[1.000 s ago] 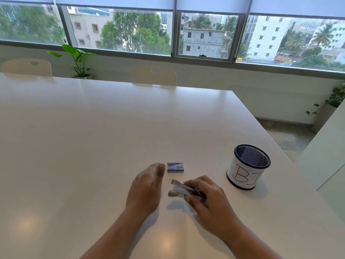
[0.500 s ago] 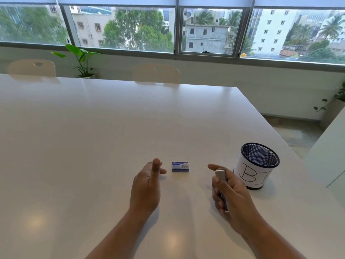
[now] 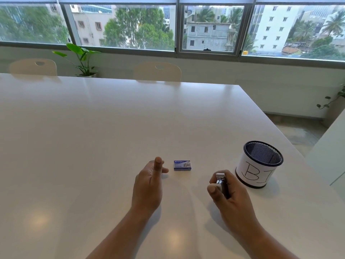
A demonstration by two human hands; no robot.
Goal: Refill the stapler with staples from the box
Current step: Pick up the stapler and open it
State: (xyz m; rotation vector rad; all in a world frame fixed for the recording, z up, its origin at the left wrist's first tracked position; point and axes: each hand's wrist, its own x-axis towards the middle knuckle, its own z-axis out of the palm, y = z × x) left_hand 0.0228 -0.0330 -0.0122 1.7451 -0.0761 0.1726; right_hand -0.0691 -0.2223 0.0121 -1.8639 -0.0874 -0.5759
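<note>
Hands, stapler and box of staples on a white table

Two bare forearms reach in from the near edge of a large white table [image 3: 93,137]. The right hand [image 3: 231,199] is closed around one small stapler [image 3: 221,184], fingers curled about its dark body and the thumb pressed near its front; the shiny metal end points up and away, and the stapler is lifted off the table. Whether it is hinged open cannot be told. The left hand [image 3: 149,186] holds nothing: it is loosely open, edge-on, the thumb raised and one fingertip reaching toward the box without touching it.

Just beyond and between the hands lies one small blue box of staples [image 3: 182,165], flat on the table and closed. Its white brand word looks like "Kangaro", though the print is small; a picture of staples sits on the lid.

Near the right hand, toward the table's right edge, stands one round black mesh cup [image 3: 259,163] wrapped in white paper, with "BI" written on it by hand in large dark letters.

Farther off, two pale chairs [image 3: 158,71] are tucked in at the far side. One leafy potted plant [image 3: 82,58] stands behind them by the wide windows, and another plant [image 3: 334,99] trails at the far right. City buildings and trees show outside.
</note>
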